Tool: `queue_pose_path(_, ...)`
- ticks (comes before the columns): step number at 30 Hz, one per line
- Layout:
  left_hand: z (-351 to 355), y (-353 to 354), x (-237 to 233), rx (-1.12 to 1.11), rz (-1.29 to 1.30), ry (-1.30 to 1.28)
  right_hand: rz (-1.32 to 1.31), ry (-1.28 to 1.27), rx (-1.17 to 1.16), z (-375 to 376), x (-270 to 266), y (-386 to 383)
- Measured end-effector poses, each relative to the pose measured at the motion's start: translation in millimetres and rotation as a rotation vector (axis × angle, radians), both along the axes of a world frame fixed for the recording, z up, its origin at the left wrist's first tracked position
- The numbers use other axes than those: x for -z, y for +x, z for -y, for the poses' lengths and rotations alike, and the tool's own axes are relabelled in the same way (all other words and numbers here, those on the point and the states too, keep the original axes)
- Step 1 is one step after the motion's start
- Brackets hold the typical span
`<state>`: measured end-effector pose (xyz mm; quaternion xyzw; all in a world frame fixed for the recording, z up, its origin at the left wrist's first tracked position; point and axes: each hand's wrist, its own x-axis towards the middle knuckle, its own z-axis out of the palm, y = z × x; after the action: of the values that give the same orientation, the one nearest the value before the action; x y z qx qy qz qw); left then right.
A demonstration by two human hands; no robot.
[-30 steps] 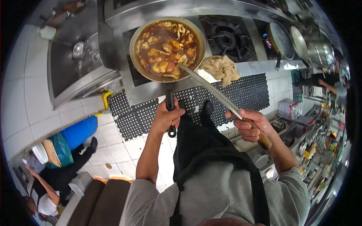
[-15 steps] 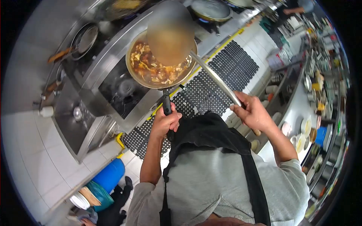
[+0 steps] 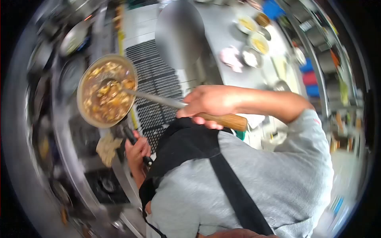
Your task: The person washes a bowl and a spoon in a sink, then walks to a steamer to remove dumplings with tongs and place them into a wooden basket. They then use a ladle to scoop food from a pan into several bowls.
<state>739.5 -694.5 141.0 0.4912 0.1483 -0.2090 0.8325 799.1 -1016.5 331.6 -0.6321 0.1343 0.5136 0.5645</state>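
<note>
My left hand (image 3: 137, 148) is wrapped round the black handle of a frying pan (image 3: 81, 99), which overlaps the stove's front edge in this view. Chunky brown stew with pale and orange pieces (image 3: 105, 108) covers the pan's bottom. In my right hand (image 3: 210, 104) is a long metal ladle (image 3: 156, 98), gripped close to its wooden handle end. Its shaft slants left over the pan's rim, and the bowl end sits in the stew. A beige cloth (image 3: 108, 150) lies just below the pan, near my left hand.
Another pan (image 3: 74, 39) stands on the stove (image 3: 75, 158) at left. A black perforated mat (image 3: 147, 75) covers the floor beside it. On the counter (image 3: 222, 23) at upper right are several bowls (image 3: 260, 43) and a pink bundle (image 3: 232, 57). A grey blur hides the top centre.
My view and body have turned towards the counter. The pan now appears further left and the cloth has come into view. The ladle's bowl end, hidden by the blur before, now shows in the stew.
</note>
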Motion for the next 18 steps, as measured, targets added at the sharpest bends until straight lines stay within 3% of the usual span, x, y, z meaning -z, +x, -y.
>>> queue_pose_path(3, 58, 39, 2, 0.130, 0.003, -0.040, -0.306, 0.375, 0.341, 69, 23, 3)
queue_pose_path(4, 5, 21, 8, 0.168, 0.032, -0.089, -0.335, 0.390, 0.410, 9, 9, -26)
queue_pose_path(9, 52, 75, 0, 0.399, -0.004, -0.116, -0.342, 0.509, 0.675, 39, 12, -56)
queue_pose_path(13, 89, 108, -4, 0.597, -0.005, -0.146, -0.135, 0.378, 0.795, 56, -4, -86)
queue_pose_path(15, 102, 128, -5, 0.676, -0.003, -0.141, 0.060, 0.095, 0.808, 52, -17, -92)
queue_pose_path(18, 127, 160, -10, 0.823, -0.005, -0.166, 0.167, -0.064, 0.862, 45, -17, -100)
